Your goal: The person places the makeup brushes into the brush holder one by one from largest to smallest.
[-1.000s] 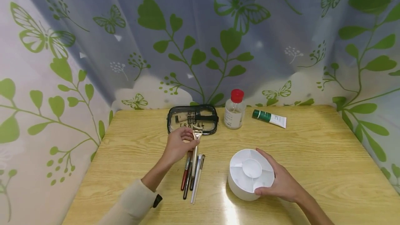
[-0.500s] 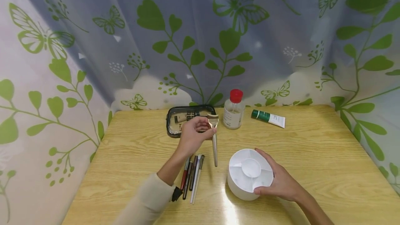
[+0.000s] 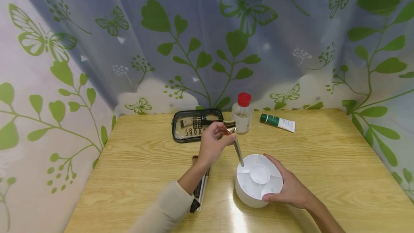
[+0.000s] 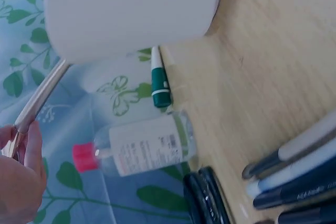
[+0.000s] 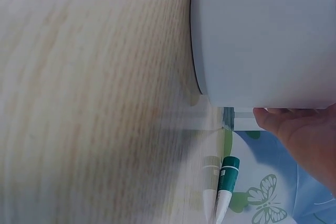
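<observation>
My left hand (image 3: 213, 145) pinches a makeup brush (image 3: 238, 152) by its gold ferrule, bristles up. The handle slants down so that its end overlaps the upper-left compartment of a white round divided organizer (image 3: 247, 197); whether it touches is unclear. In the left wrist view, the silvery brush handle (image 4: 42, 95) reaches the edge of the organizer (image 4: 131, 14). My right hand (image 3: 291, 188) grips the organizer from its right side, thumb at the front rim. In the right wrist view, fingers (image 5: 294, 124) press against the organizer's wall (image 5: 268, 40).
Several makeup brushes (image 3: 203, 190) lie on the wooden table (image 3: 136, 168), partly hidden by my left arm. Behind stand a clear pouch (image 3: 189, 135) with black trim and a red-capped bottle (image 3: 242, 116). A green and white tube (image 3: 278, 123) lies at the back right.
My left hand has lifted the brush off the pile and carried it right, its handle now tilted over the organizer. The right hand and organizer have stayed in place.
</observation>
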The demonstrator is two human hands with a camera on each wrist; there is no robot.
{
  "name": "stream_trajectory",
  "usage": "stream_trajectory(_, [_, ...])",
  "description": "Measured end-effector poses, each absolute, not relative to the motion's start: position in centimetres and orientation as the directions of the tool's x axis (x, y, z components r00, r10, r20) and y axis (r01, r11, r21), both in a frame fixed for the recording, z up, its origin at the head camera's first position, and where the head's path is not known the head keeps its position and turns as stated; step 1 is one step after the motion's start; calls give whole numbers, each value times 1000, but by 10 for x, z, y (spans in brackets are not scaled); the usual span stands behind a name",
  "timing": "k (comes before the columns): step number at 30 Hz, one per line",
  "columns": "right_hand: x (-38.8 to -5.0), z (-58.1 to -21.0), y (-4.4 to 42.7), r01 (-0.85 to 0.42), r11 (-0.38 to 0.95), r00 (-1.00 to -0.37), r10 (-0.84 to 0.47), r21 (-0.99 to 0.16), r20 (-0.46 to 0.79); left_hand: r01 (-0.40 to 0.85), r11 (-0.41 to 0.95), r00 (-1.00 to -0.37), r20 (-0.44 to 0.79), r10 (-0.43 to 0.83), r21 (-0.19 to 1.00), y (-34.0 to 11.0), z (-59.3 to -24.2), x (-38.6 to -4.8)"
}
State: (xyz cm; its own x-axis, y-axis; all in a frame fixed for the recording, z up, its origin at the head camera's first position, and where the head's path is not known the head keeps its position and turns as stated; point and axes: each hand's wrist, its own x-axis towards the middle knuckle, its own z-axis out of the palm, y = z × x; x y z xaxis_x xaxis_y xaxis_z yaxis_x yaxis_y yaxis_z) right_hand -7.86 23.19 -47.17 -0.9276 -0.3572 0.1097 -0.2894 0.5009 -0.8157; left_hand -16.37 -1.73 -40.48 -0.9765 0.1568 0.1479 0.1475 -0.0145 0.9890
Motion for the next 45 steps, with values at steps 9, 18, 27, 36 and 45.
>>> stream_trajectory(9, [-79, -475, 231, -253, 498, -934, -348, -829, 77, 170, 73, -969, 153, 193, 983, -1, -423, -156])
stream_trajectory(18, [-80, -474, 231, -248, 484, -931, -360, -839, 67, 119, 154, -967, 80, 244, 981, 4, -430, -151])
stream_trajectory(27, [-80, -472, 232, -227, 480, -931, -363, -848, 44, 205, 267, -928, 101, 357, 942, 6, -442, -150])
stream_trajectory(36, [-80, -473, 234, -220, 462, -930, -365, -859, 41, 221, 334, -908, 69, 413, 916, 8, -444, -151])
stream_trajectory(45, [-79, -472, 234, -238, 475, -932, -358, -847, 62, 192, 298, -903, 50, 427, 935, -14, -445, -158])
